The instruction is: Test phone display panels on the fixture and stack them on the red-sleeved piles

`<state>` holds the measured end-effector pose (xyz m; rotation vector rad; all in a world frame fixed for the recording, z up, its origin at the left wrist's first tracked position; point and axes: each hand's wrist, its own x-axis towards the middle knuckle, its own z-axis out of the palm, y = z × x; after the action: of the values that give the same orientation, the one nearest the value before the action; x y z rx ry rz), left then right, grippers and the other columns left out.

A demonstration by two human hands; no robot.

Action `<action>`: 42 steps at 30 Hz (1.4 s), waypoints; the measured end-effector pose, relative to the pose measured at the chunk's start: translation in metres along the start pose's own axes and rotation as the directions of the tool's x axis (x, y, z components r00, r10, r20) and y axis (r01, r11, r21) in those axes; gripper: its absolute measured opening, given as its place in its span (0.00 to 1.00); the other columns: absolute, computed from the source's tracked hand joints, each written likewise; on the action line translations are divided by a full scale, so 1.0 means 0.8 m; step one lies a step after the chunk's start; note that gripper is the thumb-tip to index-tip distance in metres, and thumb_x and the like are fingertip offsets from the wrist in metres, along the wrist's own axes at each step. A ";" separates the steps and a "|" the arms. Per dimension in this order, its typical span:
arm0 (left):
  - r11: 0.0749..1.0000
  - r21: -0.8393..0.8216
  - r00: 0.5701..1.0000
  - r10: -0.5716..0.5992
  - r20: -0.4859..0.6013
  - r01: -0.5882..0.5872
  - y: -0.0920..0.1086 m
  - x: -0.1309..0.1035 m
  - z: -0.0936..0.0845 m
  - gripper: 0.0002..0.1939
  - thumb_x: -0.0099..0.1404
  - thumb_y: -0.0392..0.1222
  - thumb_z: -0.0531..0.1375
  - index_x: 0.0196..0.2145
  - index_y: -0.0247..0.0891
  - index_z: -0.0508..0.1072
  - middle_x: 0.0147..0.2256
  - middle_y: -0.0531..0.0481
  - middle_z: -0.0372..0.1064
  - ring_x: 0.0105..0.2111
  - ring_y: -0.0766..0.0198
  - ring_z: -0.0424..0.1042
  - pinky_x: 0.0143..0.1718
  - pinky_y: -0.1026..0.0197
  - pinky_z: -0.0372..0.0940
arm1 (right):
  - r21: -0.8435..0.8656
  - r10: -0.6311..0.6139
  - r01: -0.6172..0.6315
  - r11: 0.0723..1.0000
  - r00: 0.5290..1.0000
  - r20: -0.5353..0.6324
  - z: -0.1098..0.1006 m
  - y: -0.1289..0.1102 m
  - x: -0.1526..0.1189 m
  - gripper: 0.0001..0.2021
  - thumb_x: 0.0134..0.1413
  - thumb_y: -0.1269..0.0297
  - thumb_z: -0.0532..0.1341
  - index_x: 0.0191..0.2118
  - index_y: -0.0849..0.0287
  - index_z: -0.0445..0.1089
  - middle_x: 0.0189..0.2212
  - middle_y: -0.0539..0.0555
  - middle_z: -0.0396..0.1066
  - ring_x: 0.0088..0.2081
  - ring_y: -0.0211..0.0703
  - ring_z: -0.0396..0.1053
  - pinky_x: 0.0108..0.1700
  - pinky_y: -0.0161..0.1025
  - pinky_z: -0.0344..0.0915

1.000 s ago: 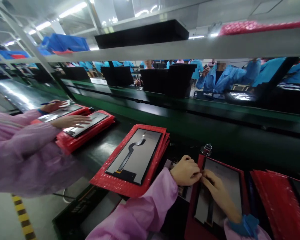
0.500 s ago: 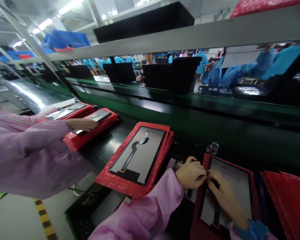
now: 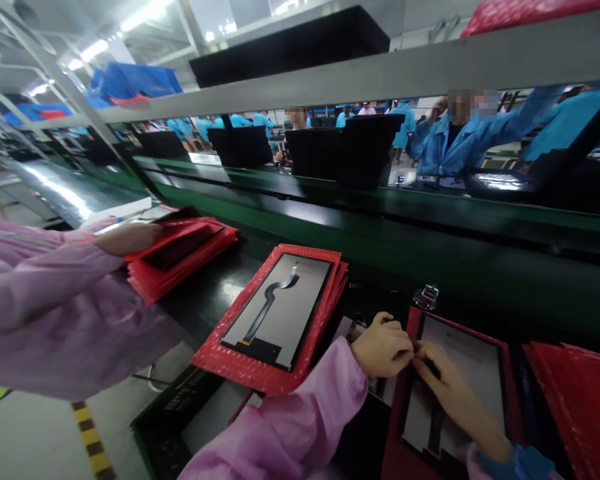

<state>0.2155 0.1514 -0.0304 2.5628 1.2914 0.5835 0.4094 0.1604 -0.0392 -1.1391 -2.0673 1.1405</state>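
Observation:
At the left edge of a flat display panel (image 3: 473,360), my left hand (image 3: 383,347) and my right hand (image 3: 447,383) meet with fingers closed. Whatever lies between their fingertips is too small or hidden to name. My right forearm crosses over the panel, which has a grey back, a black border and a dark ribbon cable near its lower end. Red bubble wrap shows beneath that panel. To the left, a second display panel (image 3: 300,313) with a curved black ribbon cable rests on a stack of red bubble-wrap bags (image 3: 210,353).
More red bags (image 3: 577,400) lie at the far right. A small metal-and-glass item (image 3: 427,297) stands behind the nearer panel. On the left, a co-worker's hand (image 3: 130,238) is at another red stack (image 3: 190,257). A dark crate (image 3: 153,427) sits below the bench edge.
My hands stay nearly in place at the panel's edge. The co-worker on the left has drawn a hand back leftward, and red wrap now covers their panel. Across the bench, the white sheet is gone from view.

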 end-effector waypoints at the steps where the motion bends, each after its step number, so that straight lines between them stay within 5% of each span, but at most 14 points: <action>1: 1.000 -0.014 1.000 -0.013 -0.008 0.013 0.000 0.000 -0.001 0.10 0.70 0.40 0.57 0.31 0.38 0.74 0.33 0.52 0.78 0.40 0.61 0.72 0.61 0.48 0.51 | 0.006 0.001 -0.001 1.000 1.000 0.014 -0.003 -0.003 -0.001 0.15 0.59 0.50 0.55 0.31 0.54 0.68 0.39 0.58 0.73 0.43 0.52 0.71 0.51 0.50 0.68; 6: 0.983 -0.109 0.972 -0.165 -0.165 0.148 0.000 0.000 -0.004 0.07 0.68 0.37 0.58 0.31 0.39 0.73 0.34 0.52 0.78 0.40 0.61 0.72 0.58 0.49 0.56 | 0.079 0.009 -0.013 0.997 0.998 0.054 -0.022 -0.008 -0.006 0.18 0.61 0.47 0.56 0.27 0.55 0.66 0.35 0.55 0.75 0.38 0.48 0.72 0.44 0.43 0.70; 9: 0.962 -0.190 0.911 -0.250 -0.329 0.195 0.000 -0.001 -0.003 0.08 0.69 0.35 0.56 0.32 0.40 0.72 0.34 0.51 0.77 0.40 0.60 0.72 0.56 0.49 0.59 | 0.121 0.048 -0.040 0.992 0.997 -0.063 -0.039 0.010 -0.004 0.21 0.61 0.43 0.55 0.32 0.55 0.72 0.40 0.58 0.77 0.43 0.51 0.74 0.50 0.45 0.71; 12: 0.951 -0.254 0.798 -0.288 -0.530 0.175 -0.002 -0.001 0.001 0.08 0.71 0.37 0.55 0.45 0.38 0.73 0.43 0.46 0.76 0.47 0.56 0.71 0.55 0.48 0.62 | -0.057 0.031 -0.051 0.997 0.949 -0.314 -0.060 0.043 0.004 0.24 0.60 0.40 0.54 0.42 0.56 0.74 0.46 0.61 0.77 0.49 0.57 0.74 0.56 0.54 0.69; 14: 0.954 -0.253 0.696 -0.290 -0.657 0.158 -0.002 -0.001 0.003 0.17 0.72 0.40 0.54 0.57 0.35 0.67 0.52 0.39 0.71 0.54 0.53 0.67 0.57 0.46 0.63 | -0.319 -0.108 -0.048 0.947 0.886 -0.451 -0.075 0.069 0.010 0.27 0.61 0.41 0.52 0.48 0.60 0.74 0.48 0.65 0.76 0.52 0.62 0.72 0.59 0.60 0.66; 18: 0.978 -0.161 0.541 -0.206 -0.815 0.131 0.012 -0.007 0.004 0.24 0.72 0.41 0.55 0.64 0.37 0.58 0.59 0.34 0.61 0.61 0.49 0.61 0.60 0.41 0.62 | -0.688 -0.334 -0.110 0.717 0.812 -0.478 -0.098 0.112 0.024 0.29 0.65 0.51 0.47 0.54 0.70 0.71 0.51 0.74 0.73 0.56 0.68 0.67 0.58 0.63 0.64; 20: 0.988 -0.116 0.576 -0.152 -0.803 0.100 0.032 -0.017 0.007 0.24 0.71 0.40 0.56 0.63 0.39 0.60 0.59 0.35 0.61 0.62 0.49 0.60 0.60 0.41 0.63 | -0.731 -0.351 -0.119 0.671 0.818 -0.455 -0.105 0.122 0.031 0.25 0.63 0.56 0.48 0.49 0.70 0.72 0.48 0.74 0.74 0.54 0.67 0.68 0.55 0.62 0.66; 24: 0.996 -0.081 0.897 -0.056 -0.439 0.023 0.087 -0.055 0.031 0.33 0.65 0.49 0.62 0.64 0.40 0.61 0.65 0.33 0.56 0.69 0.38 0.52 0.64 0.34 0.57 | -0.672 -0.294 -0.115 0.731 0.836 -0.463 -0.110 0.116 0.038 0.13 0.56 0.63 0.52 0.33 0.61 0.72 0.38 0.69 0.74 0.45 0.62 0.69 0.52 0.60 0.63; 26: 0.998 -0.057 0.975 -0.042 -0.217 0.030 0.108 -0.078 0.049 0.43 0.61 0.54 0.66 0.68 0.41 0.56 0.69 0.31 0.49 0.71 0.31 0.45 0.65 0.28 0.52 | -0.662 -0.243 -0.151 0.734 0.852 -0.464 -0.109 0.108 0.038 0.12 0.57 0.65 0.52 0.31 0.60 0.71 0.40 0.68 0.73 0.46 0.59 0.68 0.53 0.59 0.61; 29: 0.990 -0.019 0.987 -0.140 -0.082 0.139 0.121 -0.105 0.073 0.49 0.62 0.53 0.67 0.72 0.41 0.48 0.72 0.29 0.43 0.72 0.30 0.39 0.66 0.25 0.49 | -0.649 -0.154 -0.204 0.733 0.880 -0.450 -0.106 0.105 0.037 0.12 0.59 0.66 0.52 0.32 0.60 0.71 0.43 0.67 0.72 0.47 0.57 0.64 0.53 0.55 0.59; 36: 0.941 -0.051 0.921 -0.338 -0.194 0.334 0.130 -0.120 0.089 0.54 0.64 0.54 0.66 0.73 0.39 0.37 0.71 0.28 0.45 0.73 0.34 0.37 0.67 0.28 0.51 | -0.573 -0.077 -0.236 0.784 0.880 -0.468 -0.099 0.106 0.039 0.09 0.60 0.71 0.52 0.37 0.64 0.70 0.41 0.67 0.69 0.46 0.58 0.61 0.51 0.56 0.58; 42: 0.913 -0.120 0.878 -0.407 -0.251 0.389 0.136 -0.120 0.089 0.57 0.61 0.50 0.70 0.74 0.42 0.36 0.72 0.27 0.42 0.73 0.32 0.35 0.66 0.26 0.50 | -0.401 -0.120 -0.122 0.908 0.840 -0.529 -0.114 0.076 0.026 0.09 0.68 0.66 0.49 0.39 0.57 0.65 0.33 0.55 0.70 0.35 0.44 0.66 0.41 0.43 0.63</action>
<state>0.2740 0.0087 -0.0795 2.1191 1.7947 0.8902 0.4921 0.2345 -0.0436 -1.4579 -1.8760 0.2853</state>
